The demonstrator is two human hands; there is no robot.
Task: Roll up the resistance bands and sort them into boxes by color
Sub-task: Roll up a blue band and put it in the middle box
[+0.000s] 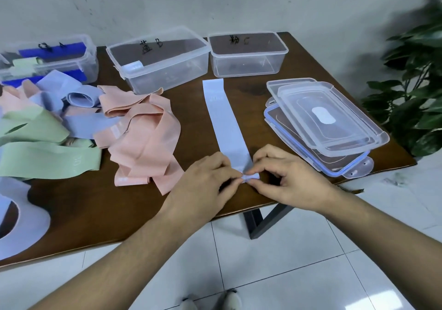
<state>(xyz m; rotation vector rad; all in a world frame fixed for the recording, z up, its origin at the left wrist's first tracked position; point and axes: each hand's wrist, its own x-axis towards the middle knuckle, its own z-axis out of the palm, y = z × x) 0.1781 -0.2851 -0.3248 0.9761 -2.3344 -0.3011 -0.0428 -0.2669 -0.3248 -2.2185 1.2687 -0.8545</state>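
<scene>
Two hands, left (pixel 205 178) and right (pixel 284 176), fingertips together at lower centre, pinching blue band (pixel 227 123) near end on tabletop (pixel 95 202).

Bare wood table (pixel 196 109) open either side of the flat blue band (pixel 226 121), pink band heap (pixel 143 137) crowding left, stacked lids (pixel 323 123) blocking right, clear boxes (pixel 247 54) walling the back edge

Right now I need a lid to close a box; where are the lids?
The lids are stacked at the table's right edge, right of the flat blue band.
</scene>
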